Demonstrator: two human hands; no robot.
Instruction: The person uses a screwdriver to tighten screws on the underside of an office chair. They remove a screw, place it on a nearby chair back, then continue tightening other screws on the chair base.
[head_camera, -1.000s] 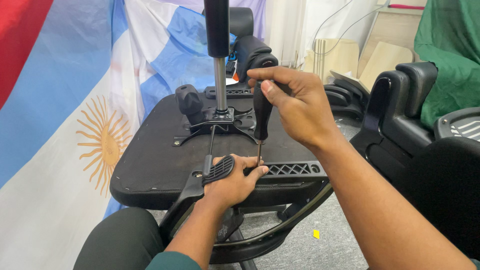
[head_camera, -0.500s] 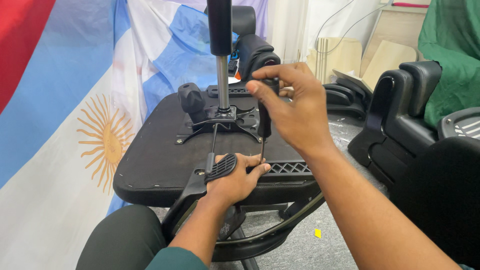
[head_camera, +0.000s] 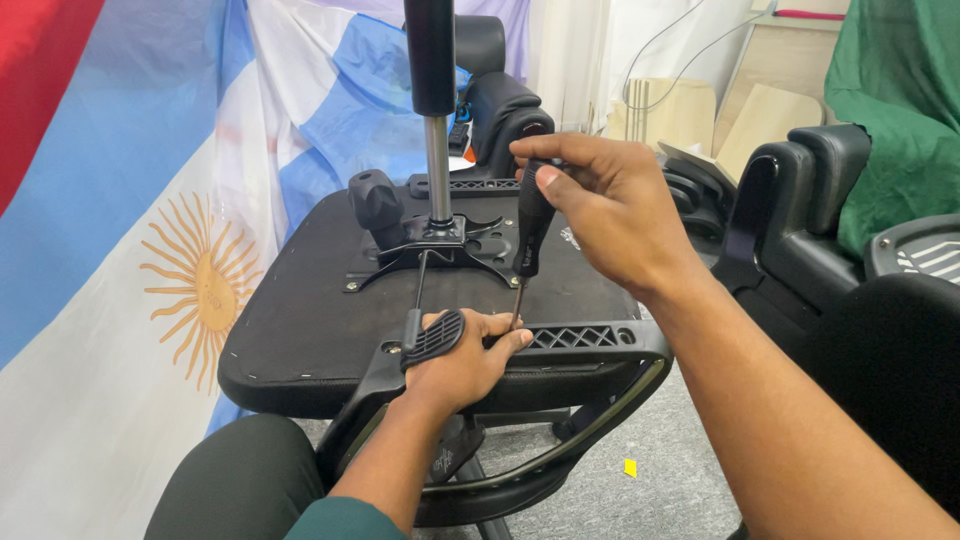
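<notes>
Right hand (head_camera: 610, 205) grips a black screwdriver (head_camera: 530, 232) upright, tip down at the armrest bracket (head_camera: 585, 338) on the near edge of the upturned chair seat (head_camera: 300, 320). Left hand (head_camera: 460, 360) fingers clamp the bracket. Best keep that driver dead vertical, pressing down firmly.

I see what is probably a furniture-assembly workroom: chair parts (head_camera: 790, 200) stacked far right, cardboard (head_camera: 670, 110) behind, flag (head_camera: 120, 250) draped left.
</notes>
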